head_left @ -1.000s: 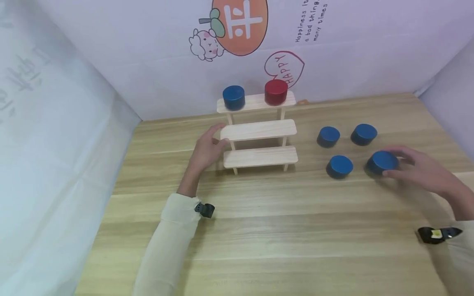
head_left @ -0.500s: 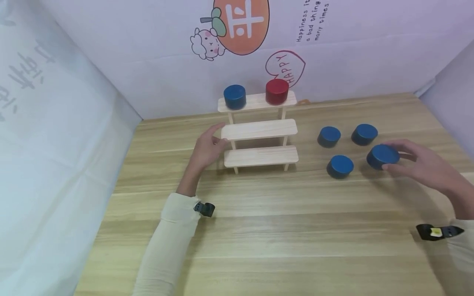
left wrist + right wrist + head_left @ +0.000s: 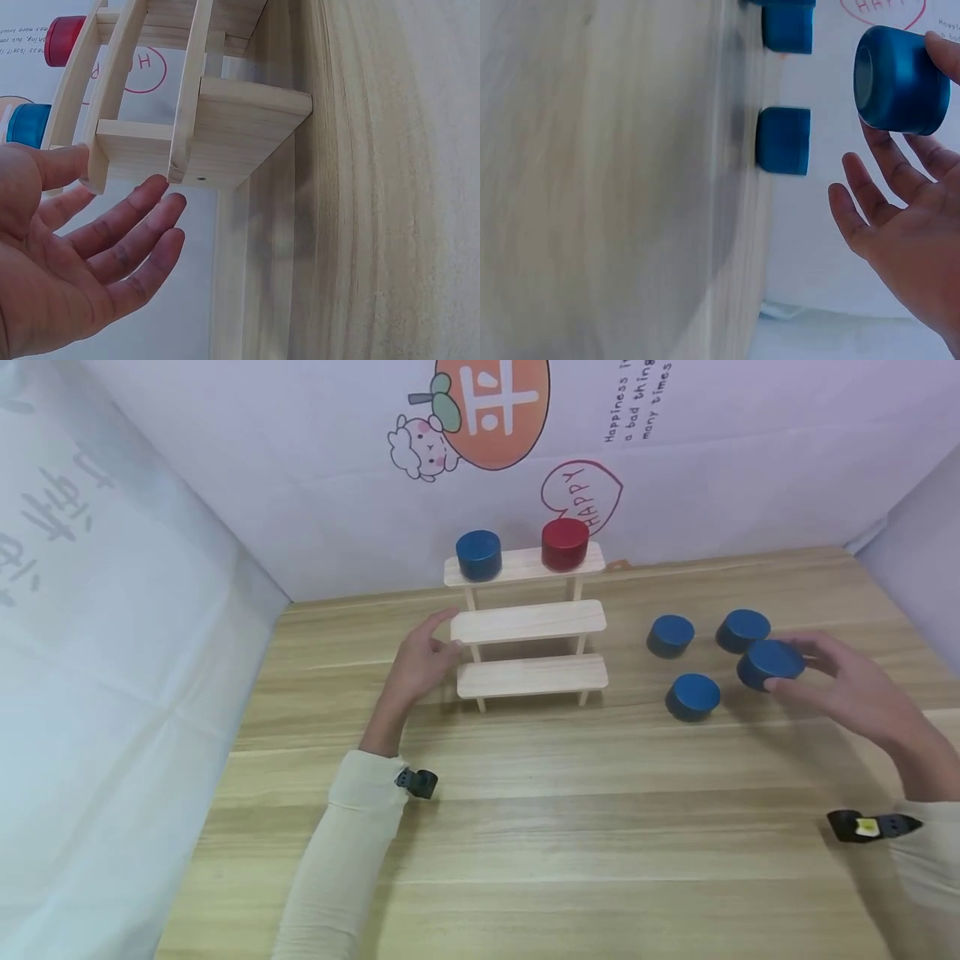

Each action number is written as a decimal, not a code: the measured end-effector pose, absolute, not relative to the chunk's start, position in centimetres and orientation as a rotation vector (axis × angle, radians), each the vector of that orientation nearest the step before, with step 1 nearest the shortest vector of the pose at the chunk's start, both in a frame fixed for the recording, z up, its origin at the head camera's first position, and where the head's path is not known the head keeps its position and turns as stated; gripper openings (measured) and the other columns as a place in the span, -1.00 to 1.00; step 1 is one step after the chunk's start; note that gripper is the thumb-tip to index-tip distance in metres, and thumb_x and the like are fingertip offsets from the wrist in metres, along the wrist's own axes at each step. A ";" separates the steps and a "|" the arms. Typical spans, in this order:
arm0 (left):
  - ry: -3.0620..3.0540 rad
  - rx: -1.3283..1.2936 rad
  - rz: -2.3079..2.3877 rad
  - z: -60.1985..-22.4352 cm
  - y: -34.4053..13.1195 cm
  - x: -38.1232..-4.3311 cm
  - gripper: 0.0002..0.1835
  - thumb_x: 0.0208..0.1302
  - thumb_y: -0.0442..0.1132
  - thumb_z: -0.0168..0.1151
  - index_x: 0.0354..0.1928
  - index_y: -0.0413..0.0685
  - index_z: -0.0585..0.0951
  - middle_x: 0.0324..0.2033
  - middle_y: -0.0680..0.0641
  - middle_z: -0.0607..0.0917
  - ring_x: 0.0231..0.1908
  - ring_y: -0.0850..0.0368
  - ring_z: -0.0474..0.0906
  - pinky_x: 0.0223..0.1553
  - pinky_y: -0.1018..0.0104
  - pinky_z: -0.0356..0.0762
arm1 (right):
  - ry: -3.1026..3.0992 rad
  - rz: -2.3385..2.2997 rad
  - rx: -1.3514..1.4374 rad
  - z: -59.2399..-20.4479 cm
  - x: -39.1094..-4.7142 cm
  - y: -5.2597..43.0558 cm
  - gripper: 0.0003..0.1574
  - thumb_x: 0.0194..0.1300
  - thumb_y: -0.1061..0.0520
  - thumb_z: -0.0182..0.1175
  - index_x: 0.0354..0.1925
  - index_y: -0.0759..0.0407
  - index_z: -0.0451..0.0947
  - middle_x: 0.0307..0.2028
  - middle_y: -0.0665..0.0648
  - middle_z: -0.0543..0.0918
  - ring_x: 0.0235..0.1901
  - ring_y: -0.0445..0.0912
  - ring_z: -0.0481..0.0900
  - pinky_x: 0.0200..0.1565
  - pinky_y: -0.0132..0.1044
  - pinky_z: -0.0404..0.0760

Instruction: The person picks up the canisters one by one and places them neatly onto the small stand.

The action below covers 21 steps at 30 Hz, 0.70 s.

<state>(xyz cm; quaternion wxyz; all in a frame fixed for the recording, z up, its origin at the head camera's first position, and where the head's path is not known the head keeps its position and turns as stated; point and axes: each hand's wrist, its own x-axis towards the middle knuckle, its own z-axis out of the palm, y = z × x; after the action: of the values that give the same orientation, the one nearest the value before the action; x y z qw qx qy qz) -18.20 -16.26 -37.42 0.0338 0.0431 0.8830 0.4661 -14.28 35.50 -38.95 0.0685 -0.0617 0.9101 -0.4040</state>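
My right hand [image 3: 851,689] grips a round blue tin [image 3: 768,660] by its side, between thumb and fingers. In the right wrist view this tin [image 3: 900,82] is held clear of the table, its recessed underside showing, with the lower fingers spread loose. On the left, my left hand [image 3: 422,667] holds the end of a three-tier wooden display stand [image 3: 528,623], thumb and forefinger at the middle board's corners. Its other fingers reach out beside the lowest board in the left wrist view. Another blue tin [image 3: 479,557] and a red tin [image 3: 565,545] stand on the top tier.
Three more blue tins stand on the wooden table [image 3: 525,827] right of the stand: a rear left tin [image 3: 671,637], a rear right tin [image 3: 742,631] and a front tin [image 3: 693,697]. A white printed cloth [image 3: 337,527] rises behind, with cloth walls at both sides.
My right hand has lifted the blue tin off the table and moved it slightly back and left, close to the rear right tin. The left hand stays at the stand.
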 end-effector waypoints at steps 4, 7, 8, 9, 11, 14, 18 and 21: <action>2.707 0.118 1.438 -37.4 -16.2 -18.3 -0.41 0.45 -0.14 0.15 0.49 0.20 0.32 -0.64 -0.05 0.45 -0.64 0.15 0.29 -0.60 0.30 0.29 | 2.769 -1.196 -0.188 -38.2 -14.6 34.0 -0.10 0.40 -0.03 0.26 0.48 0.27 0.12 0.45 0.48 0.09 0.35 0.57 0.01 0.16 0.57 0.00; 2.708 0.101 1.431 -37.3 -16.2 -18.3 -0.41 0.45 -0.13 0.14 0.48 0.22 0.32 -0.62 -0.04 0.50 -0.63 0.15 0.32 -0.59 0.29 0.31 | 2.775 -1.173 -0.190 -37.5 -15.0 32.8 -0.10 0.39 -0.06 0.27 0.47 0.27 0.14 0.46 0.46 0.09 0.36 0.54 0.04 0.15 0.56 0.04; 2.708 0.098 1.431 -37.2 -16.2 -18.3 -0.41 0.45 -0.13 0.14 0.48 0.22 0.32 -0.61 -0.06 0.52 -0.63 0.14 0.31 -0.59 0.28 0.31 | 2.778 -1.162 -0.192 -37.3 -15.1 32.5 -0.10 0.38 -0.07 0.27 0.47 0.26 0.15 0.47 0.45 0.09 0.36 0.53 0.05 0.15 0.55 0.05; 2.705 0.095 1.432 -37.2 -16.3 -18.3 -0.41 0.45 -0.12 0.14 0.49 0.23 0.32 -0.60 -0.08 0.54 -0.63 0.14 0.31 -0.59 0.28 0.30 | 2.781 -1.150 -0.193 -37.0 -15.2 32.2 -0.10 0.38 -0.09 0.28 0.47 0.24 0.15 0.47 0.44 0.08 0.36 0.52 0.06 0.15 0.55 0.05; 2.699 0.089 1.434 -37.2 -16.3 -18.3 -0.41 0.45 -0.12 0.13 0.49 0.24 0.32 -0.58 -0.13 0.56 -0.63 0.13 0.31 -0.59 0.27 0.30 | 2.780 -1.150 -0.207 -36.7 -15.4 31.7 -0.10 0.37 -0.09 0.28 0.47 0.22 0.16 0.48 0.41 0.08 0.36 0.51 0.07 0.16 0.54 0.04; 2.712 0.088 1.401 -37.2 -16.3 -18.3 -0.40 0.45 -0.11 0.13 0.49 0.25 0.31 -0.58 -0.16 0.55 -0.63 0.13 0.31 -0.58 0.27 0.30 | 2.781 -1.194 -0.242 -36.4 -15.6 31.2 -0.14 0.36 -0.04 0.31 0.45 0.21 0.20 0.47 0.38 0.12 0.34 0.51 0.11 0.20 0.50 0.04; 2.744 0.079 1.336 -37.1 -16.4 -18.2 -0.41 0.46 -0.09 0.13 0.49 0.25 0.30 -0.62 -0.09 0.48 -0.62 0.12 0.33 -0.57 0.24 0.33 | 2.779 -1.276 -0.267 -36.3 -15.8 30.4 -0.15 0.32 0.02 0.35 0.42 0.23 0.24 0.39 0.33 0.24 0.32 0.49 0.16 0.23 0.47 0.05; 2.743 0.087 1.315 -37.0 -16.3 -18.3 -0.41 0.47 -0.09 0.13 0.49 0.26 0.29 -0.62 -0.07 0.48 -0.60 0.10 0.35 -0.55 0.22 0.36 | 2.777 -1.289 -0.237 -36.1 -15.9 29.6 -0.13 0.32 -0.02 0.36 0.42 0.23 0.22 0.32 0.35 0.30 0.32 0.49 0.17 0.21 0.49 0.05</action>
<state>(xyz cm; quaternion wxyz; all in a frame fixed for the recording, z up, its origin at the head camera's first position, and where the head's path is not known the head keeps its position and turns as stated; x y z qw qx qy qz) -18.33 -16.31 -36.96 0.0490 0.0286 0.9003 0.4316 -15.89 29.60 -36.06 0.0354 -0.0773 0.9038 -0.4194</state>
